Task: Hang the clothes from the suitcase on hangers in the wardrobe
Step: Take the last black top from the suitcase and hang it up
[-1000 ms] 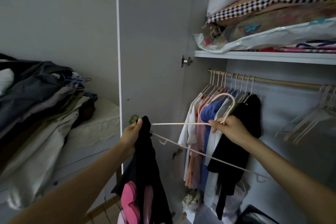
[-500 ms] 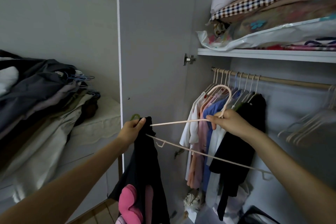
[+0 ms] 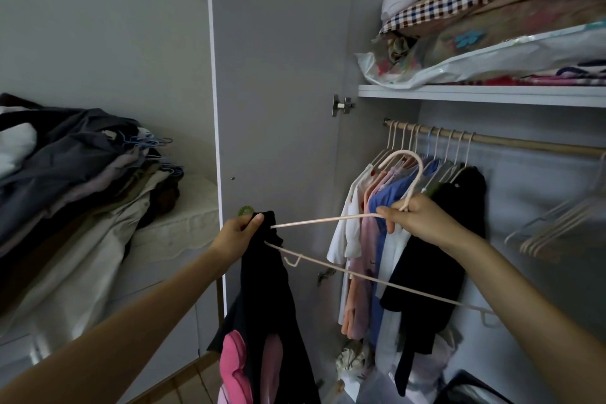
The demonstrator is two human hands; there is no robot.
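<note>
- Clothes (image 3: 403,239) already hung along the wardrobe rail (image 3: 524,144), at its left end; spare hangers (image 3: 557,223) empty to the right.
- Black garment (image 3: 265,289) dangling, only one hanger arm inside, so half threaded.
- Pink hanger (image 3: 328,219) pinched at the neck by right hand (image 3: 423,218).
- Left hand (image 3: 234,234) gripping the garment's top edge; suitcase possibly bottom right, unclear.
</note>
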